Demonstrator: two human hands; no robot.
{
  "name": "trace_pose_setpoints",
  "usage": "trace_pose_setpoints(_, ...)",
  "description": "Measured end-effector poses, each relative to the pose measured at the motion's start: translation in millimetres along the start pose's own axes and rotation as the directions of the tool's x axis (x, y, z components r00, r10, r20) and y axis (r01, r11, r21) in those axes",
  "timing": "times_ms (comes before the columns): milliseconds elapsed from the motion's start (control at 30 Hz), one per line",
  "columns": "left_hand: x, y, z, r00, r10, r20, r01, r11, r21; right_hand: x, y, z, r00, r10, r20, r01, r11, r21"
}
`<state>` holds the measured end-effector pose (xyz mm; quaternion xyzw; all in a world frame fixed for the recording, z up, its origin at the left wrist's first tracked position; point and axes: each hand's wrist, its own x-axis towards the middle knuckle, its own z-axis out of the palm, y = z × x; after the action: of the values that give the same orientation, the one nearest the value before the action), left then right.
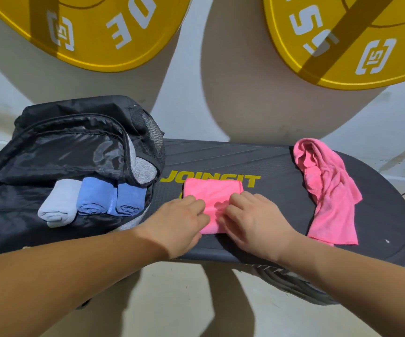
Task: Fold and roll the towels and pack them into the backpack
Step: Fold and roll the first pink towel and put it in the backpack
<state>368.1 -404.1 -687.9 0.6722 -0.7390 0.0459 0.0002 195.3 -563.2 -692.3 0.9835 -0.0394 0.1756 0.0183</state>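
Curling our fingers over its near edge, we hold the folded pink towel [213,190] with our left hand [179,222] and right hand [252,220] side by side. Our fingertips are bent down into the cloth, which bunches between them. The towel is a bright pink, fuzzy rectangle lying flat mid-way along the black step board [269,161], covering part of its yellow lettering. At nine o'clock from it the open backpack [63,147] holds a grey roll [59,205] and two blue rolls [94,198]. At three o'clock lies a crumpled pink towel [327,188].
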Motion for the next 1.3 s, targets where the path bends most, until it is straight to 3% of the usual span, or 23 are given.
trace_pose_setpoints(167, 6.4, -1.3, -11.2, 0.972, -0.187, 0.141, 0.217, 0.946, -0.239, -4.5, 4.7, -4.1, 0.973, 0.118, 0.198, -0.119, 0.993, -0.004)
trace_pose_setpoints(233, 9.3, -5.0, -17.7, 0.934, -0.313, 0.173, 0.358, 0.818, -0.451, 3.0, 9.5, -11.2, 0.930, 0.235, 0.284, -0.293, 0.939, 0.181)
trace_pose_setpoints(300, 12.2, -7.4, -21.7, 0.868, -0.434, 0.241, 0.480, 0.614, -0.626, 9.3, 13.8, -16.3, 0.841, 0.368, 0.397, -0.514, 0.771, 0.374)
trace_pose_setpoints(333, 13.2, -8.6, -23.1, 0.845, -0.460, 0.271, 0.515, 0.568, -0.642, 11.2, 14.7, -15.2, 0.805, 0.395, 0.442, -0.577, 0.695, 0.430)
trace_pose_setpoints(400, 13.5, -14.0, -25.8, 0.849, -0.450, 0.276, 0.524, 0.658, -0.541, 13.3, 15.3, -9.5, 0.780, 0.436, 0.449, -0.617, 0.655, 0.436)
trace_pose_setpoints(467, 12.2, -16.0, -27.1, 0.892, -0.402, 0.205, 0.451, 0.817, -0.360, 14.2, 13.5, -3.3, 0.784, 0.466, 0.411, -0.613, 0.687, 0.389)
trace_pose_setpoints(533, 14.2, -13.8, -28.1, 0.974, -0.225, 0.010, 0.222, 0.952, -0.212, 17.1, 14.8, 0.5, 0.765, 0.503, 0.402, -0.636, 0.688, 0.349)
trace_pose_setpoints(567, 14.5, -9.3, -29.8, 0.990, -0.137, -0.023, 0.132, 0.981, -0.141, 19.0, 16.7, 1.6, 0.746, 0.521, 0.414, -0.657, 0.679, 0.328)
trace_pose_setpoints(633, 14.6, 0.9, -30.4, 0.990, -0.091, 0.109, 0.097, 0.994, -0.051, 21.9, 20.7, 3.9, 0.720, 0.556, 0.416, -0.686, 0.662, 0.303)
trace_pose_setpoints(700, 13.2, 6.7, -25.4, 0.967, -0.134, 0.217, 0.131, 0.991, 0.027, 23.5, 21.8, 4.4, 0.758, 0.569, 0.319, -0.650, 0.703, 0.288)
trace_pose_setpoints(800, 12.1, 1.9, -17.2, 0.968, -0.197, 0.153, 0.207, 0.977, -0.050, 23.3, 20.9, -0.3, 0.913, 0.389, 0.119, -0.407, 0.881, 0.240)
trace_pose_setpoints(900, 12.0, -12.2, -14.1, 0.955, -0.275, 0.114, 0.296, 0.917, -0.269, 17.9, 28.0, -3.1, 0.976, 0.155, 0.156, -0.179, 0.971, 0.159)
trace_pose_setpoints(967, 13.1, -15.4, -15.7, 0.926, -0.355, 0.126, 0.374, 0.821, -0.432, 14.4, 33.5, -2.0, 0.963, 0.156, 0.220, -0.196, 0.966, 0.171)
trace_pose_setpoints(1033, 14.9, -17.0, -18.2, 0.876, -0.433, 0.213, 0.466, 0.643, -0.608, 15.6, 35.9, -4.4, 0.914, 0.280, 0.293, -0.358, 0.895, 0.264)
trace_pose_setpoints(1100, 17.3, -18.8, -20.2, 0.831, -0.469, 0.300, 0.530, 0.502, -0.683, 21.7, 36.3, -7.8, 0.840, 0.387, 0.381, -0.528, 0.746, 0.405)
trace_pose_setpoints(1167, 19.8, -22.6, -19.9, 0.817, -0.475, 0.326, 0.563, 0.537, -0.628, 27.9, 33.0, -8.8, 0.782, 0.457, 0.424, -0.621, 0.628, 0.469)
trace_pose_setpoints(1233, 21.8, -24.4, -18.1, 0.806, -0.482, 0.343, 0.587, 0.582, -0.563, 31.7, 28.4, -5.3, 0.739, 0.531, 0.415, -0.674, 0.586, 0.450)
trace_pose_setpoints(1300, 23.7, -25.3, -11.3, 0.782, -0.493, 0.382, 0.615, 0.506, -0.605, 36.5, 23.2, -2.8, 0.670, 0.605, 0.430, -0.741, 0.521, 0.422)
